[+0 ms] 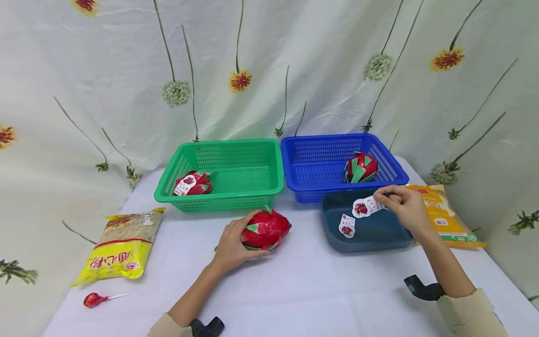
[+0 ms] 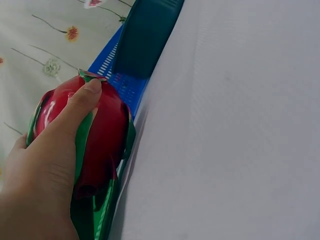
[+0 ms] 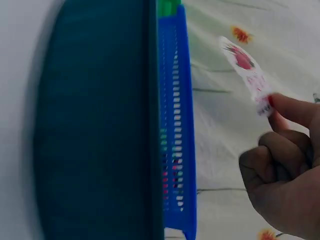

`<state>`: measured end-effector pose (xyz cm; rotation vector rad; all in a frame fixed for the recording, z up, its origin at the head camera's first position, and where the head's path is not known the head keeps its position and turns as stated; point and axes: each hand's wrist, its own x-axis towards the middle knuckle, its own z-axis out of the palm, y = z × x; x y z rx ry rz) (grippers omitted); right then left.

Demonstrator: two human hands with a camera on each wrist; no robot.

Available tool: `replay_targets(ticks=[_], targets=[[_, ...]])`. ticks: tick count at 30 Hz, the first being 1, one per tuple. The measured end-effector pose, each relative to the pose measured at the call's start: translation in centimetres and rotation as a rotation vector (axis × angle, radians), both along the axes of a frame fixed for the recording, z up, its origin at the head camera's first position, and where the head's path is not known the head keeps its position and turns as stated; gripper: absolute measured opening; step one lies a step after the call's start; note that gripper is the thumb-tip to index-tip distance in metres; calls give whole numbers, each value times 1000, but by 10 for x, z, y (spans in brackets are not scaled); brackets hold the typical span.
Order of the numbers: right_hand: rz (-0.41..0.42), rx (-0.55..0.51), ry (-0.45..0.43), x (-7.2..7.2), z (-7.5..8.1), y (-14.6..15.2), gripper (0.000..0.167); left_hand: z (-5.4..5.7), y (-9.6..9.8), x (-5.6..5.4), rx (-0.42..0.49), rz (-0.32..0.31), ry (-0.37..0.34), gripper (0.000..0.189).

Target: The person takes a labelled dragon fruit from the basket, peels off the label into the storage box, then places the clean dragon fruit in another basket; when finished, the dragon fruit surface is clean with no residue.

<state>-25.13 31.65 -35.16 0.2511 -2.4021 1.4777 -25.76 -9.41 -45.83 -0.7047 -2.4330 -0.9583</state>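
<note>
My left hand grips a red dragon fruit with green scales, in front of the green basket; in the left wrist view the thumb lies along the fruit's side. My right hand pinches a white label sticker with a dragon fruit picture between thumb and fingertip, above the dark teal tray. Another such label lies in the tray's left part. A labelled dragon fruit sits in the green basket, and a further dragon fruit in the blue basket.
On the left lie a yellow-and-clear food bag and a red lollipop on the white-covered table. An orange food bag lies right of the tray. Behind the baskets hangs a flowered cloth.
</note>
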Motion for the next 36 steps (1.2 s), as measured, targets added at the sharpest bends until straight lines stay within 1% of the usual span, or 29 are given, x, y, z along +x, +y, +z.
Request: replay_targets(ticks=[2,4,7,9,10,12,14,18,22,28,33,36], targets=[[47,126,-94,-12,-6,11,31,-1,-1,0,1,4,2,97],[92,218,-192,-23,-13,18,33,-2,-2,0,0,7,0,97],[166,295,-327,-38,-25,24,33,-4,-2,0,-7,2,1,97],[227,339,-383,-46,-32,25,31,-5,-2,0,-13,-1,-3,98],[256,362,-395,-49,-35,25,30,-5,-2,0,-16,-3,-3,98],[309,405,-388,-55,-41,25,26,-6,-1,0,-17,-4,-2,98],[339,438,-356,-59,-46,24,22,-5,0,0,-15,-4,0,98],[320,495,-289,-66,-54,21,14,-4,1,0,-16,-3,0,98],[290,525,-275,-68,-59,19,12,-3,1,0,-20,0,-6,97],[284,543,-310,-68,-62,17,22,0,-1,0,-27,1,-13,97],[312,600,-352,-66,-63,17,36,-1,-1,0,-27,4,-10,97],[314,631,-359,-65,-62,17,42,-1,-1,-1,-30,-1,5,98]])
